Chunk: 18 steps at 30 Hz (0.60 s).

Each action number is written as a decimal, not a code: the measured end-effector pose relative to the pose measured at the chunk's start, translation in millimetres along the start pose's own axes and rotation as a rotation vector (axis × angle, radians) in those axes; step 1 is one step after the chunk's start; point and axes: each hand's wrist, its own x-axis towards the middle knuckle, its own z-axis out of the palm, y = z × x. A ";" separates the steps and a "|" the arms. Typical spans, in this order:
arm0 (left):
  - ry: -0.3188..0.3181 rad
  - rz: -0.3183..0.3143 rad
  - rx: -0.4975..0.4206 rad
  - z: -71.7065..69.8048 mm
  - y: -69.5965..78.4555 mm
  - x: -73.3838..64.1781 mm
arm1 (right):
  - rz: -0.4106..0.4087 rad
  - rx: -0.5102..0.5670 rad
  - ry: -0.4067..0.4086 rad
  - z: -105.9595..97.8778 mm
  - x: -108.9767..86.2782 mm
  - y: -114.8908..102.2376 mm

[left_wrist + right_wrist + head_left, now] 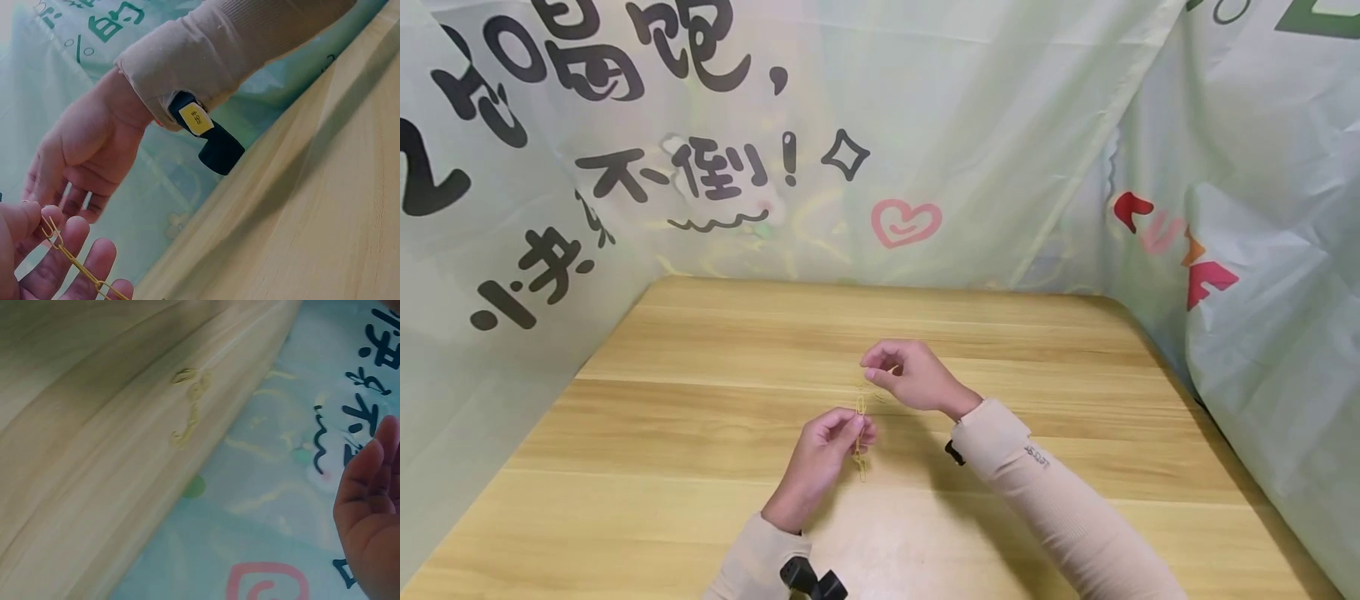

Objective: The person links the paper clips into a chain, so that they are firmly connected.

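My left hand (pixel 827 450) pinches a chain of linked yellow paper clips (pixel 861 406) between thumb and fingers. One clip stands up past the fingertips and the rest hang below the hand. In the left wrist view the chain (pixel 81 265) runs across the left fingers. My right hand (pixel 913 375) is a little above and to the right, its thumb and forefinger bent toward each other. I cannot tell whether a clip is between its fingertips. In the right wrist view a pile of loose yellow paper clips (pixel 194 400) lies on the table.
The wooden table (pixel 700 350) stretches out on all sides of the hands. A pale printed cloth (pixel 985 150) hangs along its back and sides. Black wrist devices (pixel 812 579) sit at both cuffs.
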 end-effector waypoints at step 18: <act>0.023 -0.027 -0.034 0.6 1.5 0.0 | 0.147 -0.222 -0.104 8.7 8.0 38.2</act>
